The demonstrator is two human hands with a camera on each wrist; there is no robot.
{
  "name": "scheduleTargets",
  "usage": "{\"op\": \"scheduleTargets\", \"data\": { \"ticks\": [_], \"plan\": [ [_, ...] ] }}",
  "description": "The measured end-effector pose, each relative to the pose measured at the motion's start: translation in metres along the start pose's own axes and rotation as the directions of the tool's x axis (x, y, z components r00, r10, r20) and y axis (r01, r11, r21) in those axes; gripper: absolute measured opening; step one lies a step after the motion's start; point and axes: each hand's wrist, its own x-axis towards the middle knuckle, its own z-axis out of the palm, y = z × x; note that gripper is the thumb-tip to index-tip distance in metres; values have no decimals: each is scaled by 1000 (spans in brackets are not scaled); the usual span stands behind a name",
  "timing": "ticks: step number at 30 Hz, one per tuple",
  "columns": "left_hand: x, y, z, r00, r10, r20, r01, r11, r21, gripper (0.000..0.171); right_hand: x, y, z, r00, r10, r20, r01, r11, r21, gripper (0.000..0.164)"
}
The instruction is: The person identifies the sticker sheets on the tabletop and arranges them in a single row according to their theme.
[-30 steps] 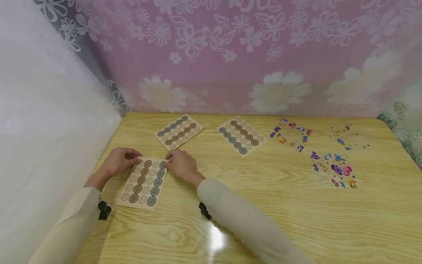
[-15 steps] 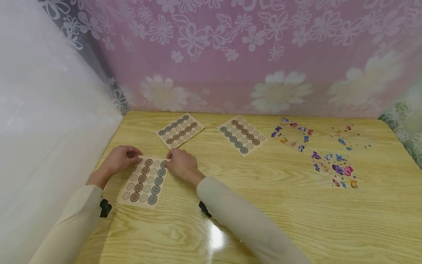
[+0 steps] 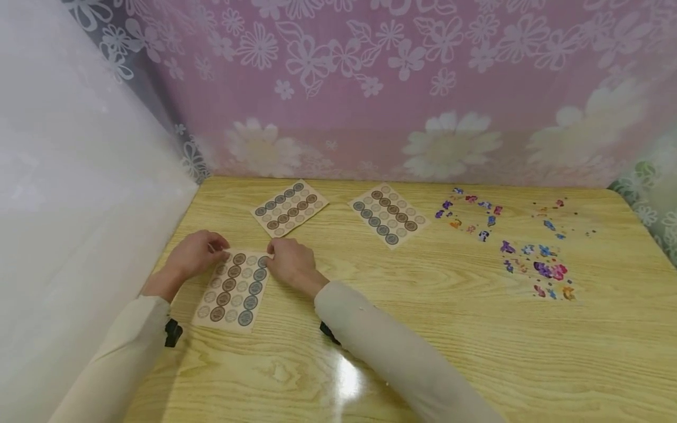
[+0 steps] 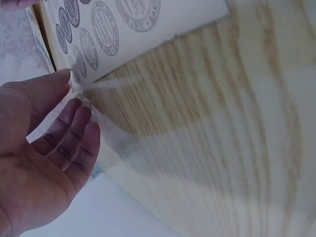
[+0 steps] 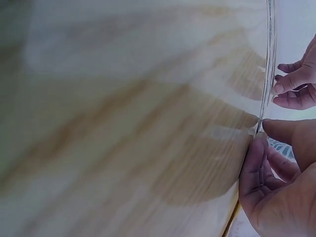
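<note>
A kraft-coloured sticker sheet (image 3: 233, 291) with columns of round brown, blue and pale seals is held at the left of the table. My left hand (image 3: 194, 258) pinches its far left corner between thumb and fingers; in the left wrist view the thumb and fingertips of the left hand (image 4: 49, 143) meet at that corner. The far right corner is pinched by my right hand (image 3: 291, 263). Seen edge-on in the right wrist view, the sheet (image 5: 269, 54) is a thin strip rising from the fingertips of the right hand (image 5: 281, 173).
Two similar sticker sheets lie farther back, one at the left (image 3: 289, 207) and one at the middle (image 3: 389, 215). On the right are clear sheets of colourful small stickers (image 3: 539, 270). A floral curtain (image 3: 338, 88) borders the table's (image 3: 423, 341) back edge, white sheeting (image 3: 79, 176) its left.
Both hands keep hold of the sheet's far corners. The sheet and left hand have shifted very slightly away and to the right; the other sheets stay put.
</note>
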Motion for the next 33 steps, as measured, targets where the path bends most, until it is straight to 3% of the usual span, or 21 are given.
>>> {"op": "scheduleTargets", "data": {
  "ticks": [7, 12, 17, 25, 33],
  "plan": [
    [-2, 10, 3, 1000, 12, -16, -10, 993, 117, 29, -5, 4, -9, 997, -30, 67, 23, 994, 108, 31],
    [-5, 16, 0, 998, -15, -59, 25, 984, 175, 37, -12, 11, -17, 988, -119, 97, 92, 965, 245, 35],
    [-8, 19, -3, 996, -9, -89, 26, 981, 195, 40, -20, 23, -29, 977, -186, 105, 150, 947, 282, 37],
    [-5, 30, -1, 988, 45, -150, -14, 979, 206, 50, -20, 57, -61, 939, -327, 105, 317, 943, 101, 43],
    [5, 59, 6, 976, 121, -182, -76, 969, 234, 57, -21, 101, -97, 928, -361, 92, 368, 927, -77, 51]
  ]
}}
